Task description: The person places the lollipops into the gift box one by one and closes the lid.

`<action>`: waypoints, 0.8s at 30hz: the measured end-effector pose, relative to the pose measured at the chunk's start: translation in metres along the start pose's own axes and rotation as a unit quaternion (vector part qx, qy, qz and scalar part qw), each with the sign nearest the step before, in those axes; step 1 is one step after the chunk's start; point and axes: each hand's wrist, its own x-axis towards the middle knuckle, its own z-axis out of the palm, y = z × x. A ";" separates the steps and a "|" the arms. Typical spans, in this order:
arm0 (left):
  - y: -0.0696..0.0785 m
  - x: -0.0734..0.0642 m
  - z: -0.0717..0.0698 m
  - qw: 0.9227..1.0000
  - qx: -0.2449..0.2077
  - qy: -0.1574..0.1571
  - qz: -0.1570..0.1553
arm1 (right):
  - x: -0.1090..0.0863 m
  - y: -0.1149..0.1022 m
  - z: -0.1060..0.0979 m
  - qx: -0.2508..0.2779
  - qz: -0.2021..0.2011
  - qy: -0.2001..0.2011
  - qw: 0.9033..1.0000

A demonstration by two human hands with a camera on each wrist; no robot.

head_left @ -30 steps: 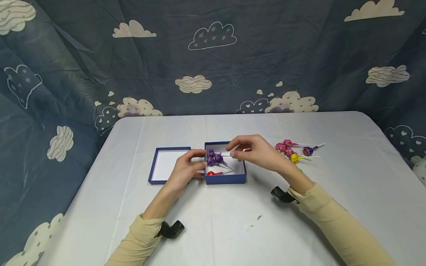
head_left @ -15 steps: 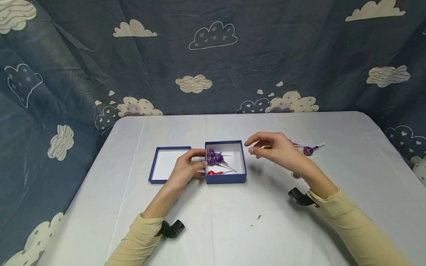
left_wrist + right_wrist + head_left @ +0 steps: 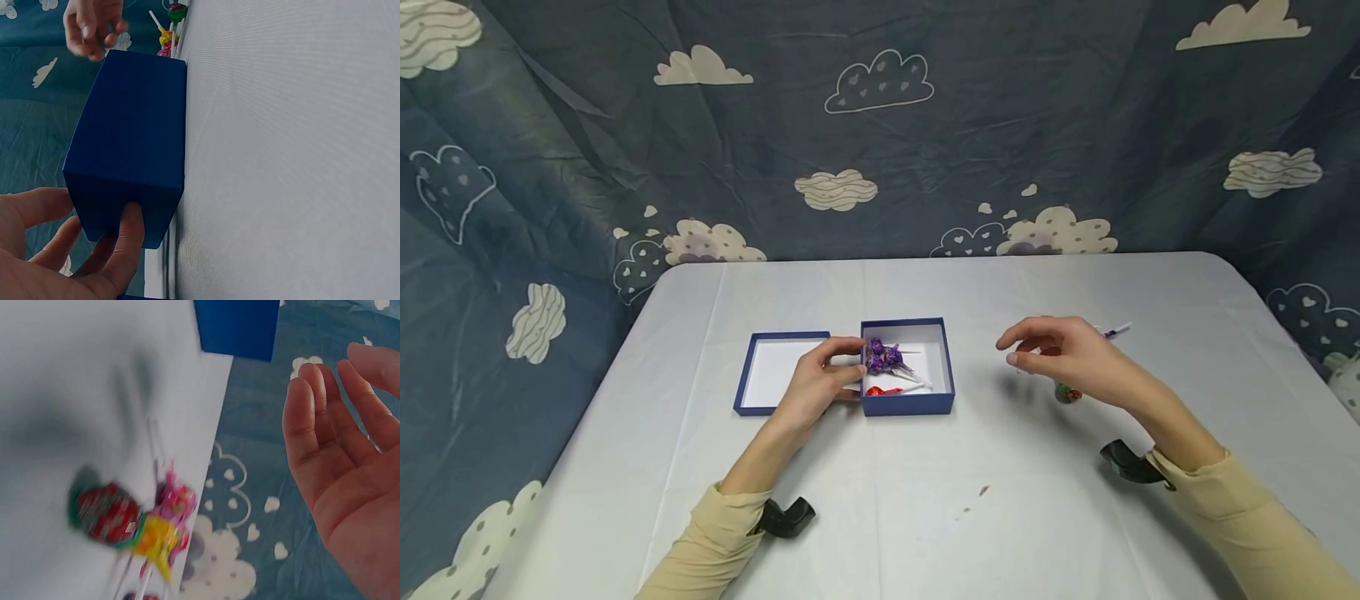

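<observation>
An open blue box [image 3: 907,403] with a white inside holds several purple lollipops [image 3: 883,357] and a red lollipop [image 3: 883,390] at its left side. My left hand [image 3: 820,375] rests its fingertips against the box's left wall; the left wrist view shows one finger [image 3: 131,228] pressed to the blue end face. To the right of the box, my right hand [image 3: 1067,358] hangs above the table with nothing in its relaxed fingers. Beneath it lies a green-and-red lollipop [image 3: 109,512], beside a yellow lollipop [image 3: 156,540] and pink lollipops [image 3: 178,500]. In the head view this hand hides most of them.
The blue-edged lid [image 3: 760,375], white side up, lies left of the box, partly behind my left hand. A white cloth covers the table [image 3: 910,517], with small brownish specks [image 3: 984,490] near the front. A dark cloud-print curtain [image 3: 880,142] hangs behind.
My right hand has let go of a lollipop stick over the box and moved right, to above the loose lollipops. My left hand and the box have stayed in place.
</observation>
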 end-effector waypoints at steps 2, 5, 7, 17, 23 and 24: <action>0.000 0.000 0.000 1.000 -0.002 0.000 -0.001 | -0.006 0.004 -0.003 -0.008 -0.001 0.007 1.000; 0.000 0.000 0.000 1.000 -0.001 0.000 -0.003 | -0.012 0.009 -0.006 -0.031 -0.003 0.022 0.999; 0.000 0.000 0.000 1.000 -0.002 0.000 -0.006 | -0.017 0.012 -0.009 -0.041 -0.002 0.026 0.999; 0.001 0.001 0.001 1.000 0.002 0.019 -0.010 | -0.038 0.033 -0.024 -0.084 0.029 0.019 0.996; 0.000 0.001 0.001 1.000 0.001 0.016 -0.012 | -0.044 0.048 -0.030 -0.112 0.041 0.008 0.993; 0.000 0.001 0.001 1.000 0.000 0.016 -0.014 | -0.044 0.050 -0.031 -0.115 0.040 0.005 0.993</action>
